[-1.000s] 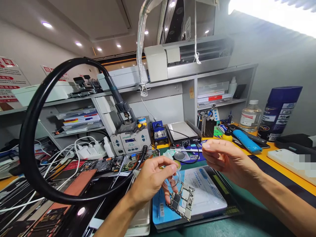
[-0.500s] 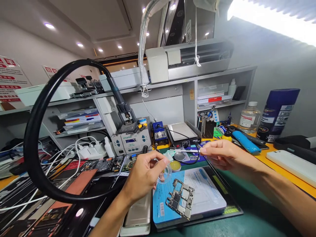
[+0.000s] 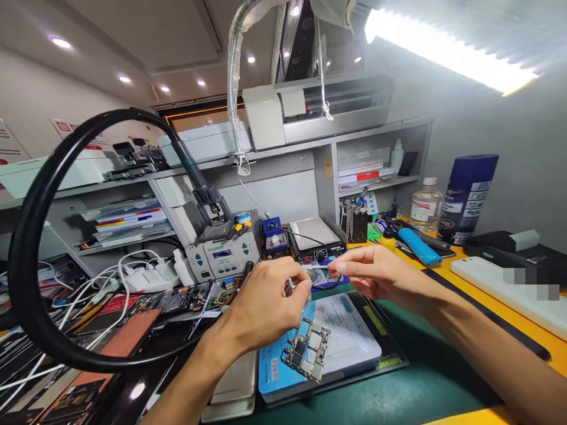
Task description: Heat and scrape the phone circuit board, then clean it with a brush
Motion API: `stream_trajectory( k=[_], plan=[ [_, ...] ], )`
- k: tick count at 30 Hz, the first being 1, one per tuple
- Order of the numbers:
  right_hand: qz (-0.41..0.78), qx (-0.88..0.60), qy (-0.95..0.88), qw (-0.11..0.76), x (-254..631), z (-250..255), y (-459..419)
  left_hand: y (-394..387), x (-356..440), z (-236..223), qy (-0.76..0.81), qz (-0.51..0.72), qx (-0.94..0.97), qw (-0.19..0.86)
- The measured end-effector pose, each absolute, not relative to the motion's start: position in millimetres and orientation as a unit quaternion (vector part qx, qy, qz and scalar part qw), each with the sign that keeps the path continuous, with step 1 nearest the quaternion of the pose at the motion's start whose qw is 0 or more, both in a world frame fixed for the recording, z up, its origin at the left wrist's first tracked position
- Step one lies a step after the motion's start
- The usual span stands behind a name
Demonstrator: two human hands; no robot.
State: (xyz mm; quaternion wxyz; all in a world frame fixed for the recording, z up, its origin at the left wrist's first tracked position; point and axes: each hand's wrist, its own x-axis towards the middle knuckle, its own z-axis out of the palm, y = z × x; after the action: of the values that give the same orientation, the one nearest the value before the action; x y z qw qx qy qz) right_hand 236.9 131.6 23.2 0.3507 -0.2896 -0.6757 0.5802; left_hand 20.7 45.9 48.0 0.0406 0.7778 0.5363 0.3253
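Observation:
My left hand [image 3: 266,304] is closed around a small clear round container [image 3: 292,287], held above the bench. My right hand [image 3: 376,274] is just to its right, thumb and forefinger pinched together near the container; what they pinch is too thin to make out. Below both hands a bare phone circuit board [image 3: 305,349] lies on a blue and white pad [image 3: 349,339], which rests on a green mat [image 3: 398,395].
A thick black hose [image 3: 26,265] loops at the left, running to a grey rework station [image 3: 224,257]. Opened phones and white cables [image 3: 133,277] crowd the left. A round tin [image 3: 319,276], clear bottle [image 3: 425,206], blue spray can [image 3: 467,198] and white box [image 3: 500,283] stand at the right.
My left hand has lifted the clear container up and to the right. My right hand has moved left, so the two hands now nearly meet. The view has shifted slightly.

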Motion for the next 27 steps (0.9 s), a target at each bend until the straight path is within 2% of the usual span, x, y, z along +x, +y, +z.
stream_trajectory(
  k=[3,9,13,15,21,27],
  plan=[
    [0.568,-0.293,-0.648,0.415,230,19,131,49,26,50,0.535,0.304,0.788,0.015],
    [0.466,-0.342,-0.574,0.58,240,16,151,50,27,53,0.55,0.271,0.79,-0.016],
    [0.43,-0.347,-0.561,0.616,244,16,158,50,28,54,0.56,0.257,0.787,-0.02],
    [0.44,-0.332,-0.597,0.583,242,16,153,50,29,53,0.559,0.252,0.789,-0.021],
    [0.515,-0.262,-0.726,0.373,227,11,127,52,30,49,0.549,0.242,0.799,-0.024],
    [0.532,-0.25,-0.739,0.33,220,6,125,52,30,46,0.542,0.245,0.804,-0.022]
  ],
)
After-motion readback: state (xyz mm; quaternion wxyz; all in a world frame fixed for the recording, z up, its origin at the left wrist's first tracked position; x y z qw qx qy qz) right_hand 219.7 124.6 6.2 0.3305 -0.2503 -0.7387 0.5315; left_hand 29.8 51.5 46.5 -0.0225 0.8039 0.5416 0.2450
